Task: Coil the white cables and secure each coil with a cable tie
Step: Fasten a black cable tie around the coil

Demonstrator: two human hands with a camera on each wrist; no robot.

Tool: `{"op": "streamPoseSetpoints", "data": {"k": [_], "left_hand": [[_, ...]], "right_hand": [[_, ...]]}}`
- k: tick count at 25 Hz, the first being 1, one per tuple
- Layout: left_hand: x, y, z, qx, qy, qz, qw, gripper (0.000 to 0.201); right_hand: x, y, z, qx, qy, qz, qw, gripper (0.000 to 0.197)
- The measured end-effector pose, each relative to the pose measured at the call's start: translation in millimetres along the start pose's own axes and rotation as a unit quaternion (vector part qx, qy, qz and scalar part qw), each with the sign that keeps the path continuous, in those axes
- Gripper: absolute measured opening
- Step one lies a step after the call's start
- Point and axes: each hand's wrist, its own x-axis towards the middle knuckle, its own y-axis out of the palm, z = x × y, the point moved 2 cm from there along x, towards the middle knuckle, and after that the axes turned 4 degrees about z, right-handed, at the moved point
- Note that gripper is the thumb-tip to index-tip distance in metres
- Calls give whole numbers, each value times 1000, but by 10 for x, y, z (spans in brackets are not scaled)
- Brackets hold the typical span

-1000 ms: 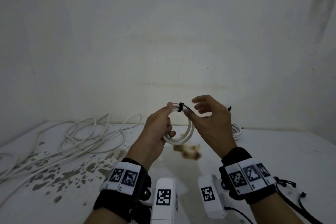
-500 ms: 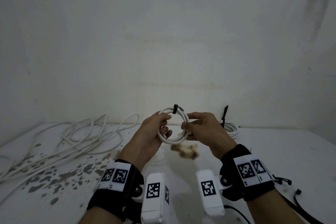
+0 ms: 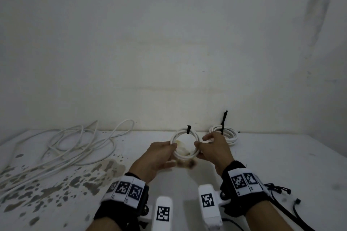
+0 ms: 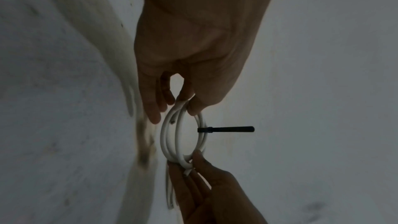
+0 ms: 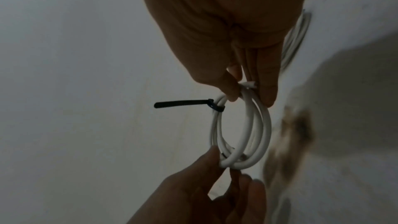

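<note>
Both hands are holding the tied coil (image 3: 185,144) upright above the table (image 3: 281,165), near its back edge: left hand (image 3: 159,155) pinching the coil's left side, right hand (image 3: 214,151) pinching its right side. Black cable tie (image 3: 188,129) is sticking up from the top. Finished coil (image 3: 224,134) is lying just right, nearer the right hand; set-down likely going there. Loose cables (image 3: 65,148) are waiting at the back-left corner.

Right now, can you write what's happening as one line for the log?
left hand: pinches coil | right hand: pinches coil | coil: black cable tie on | second tied coil: on table | loose cables: uncoiled
</note>
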Motion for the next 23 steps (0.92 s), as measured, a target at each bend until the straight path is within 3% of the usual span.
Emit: {"op": "streamPoseSetpoints", "data": {"k": [3,6,9,11,13,16,23], "left_hand": [[297,129,45,16,-36,12,999,27],[613,227,26,31,-61,20,997,24],[911,242,-50,72,-62,-3,996,12],[1114,204,-79,95,-56,-29,993,18],[1292,168,-72,126,-39,-62,989,4],[1372,190,-97,158,-29,-63,985,6],[1398,178,-21,188,-51,-69,978,21]], "right_hand": [[236,-29,-109,-38,13,-24,999,17],[523,-66,-171,-114,28,-1,993,15],[790,-37,-258,-161,32,33,986,25],[909,-14,-266,-180,19,25,983,27],[941,9,-229,-177,19,-9,984,24],[930,15,-192,-175,32,-53,983,15],[818,67,-80,-219,36,-34,974,8]]}}
